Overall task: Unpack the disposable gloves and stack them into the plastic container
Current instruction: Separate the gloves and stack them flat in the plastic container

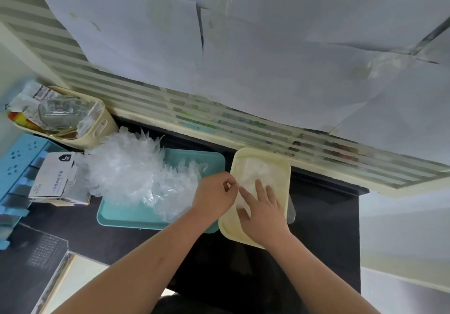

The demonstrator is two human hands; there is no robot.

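**Now pressing flat, mid-stack**

Leftmost, by a blue rack (14, 167) and a cream bin (103, 123) of packets, an opened white glove box (57, 177) on the dark tabletop (73, 218). Next, heaped on a teal tray (117, 213), loose clear gloves (129, 167). Curls the left hand (215, 198) at the left rim of the cream plastic container (283, 179), thumb and forefinger pinched together; on film or not, cannot tell. Presses the right hand (263, 210), fingers straight and spread, onto stacked gloves (248, 170) inside.
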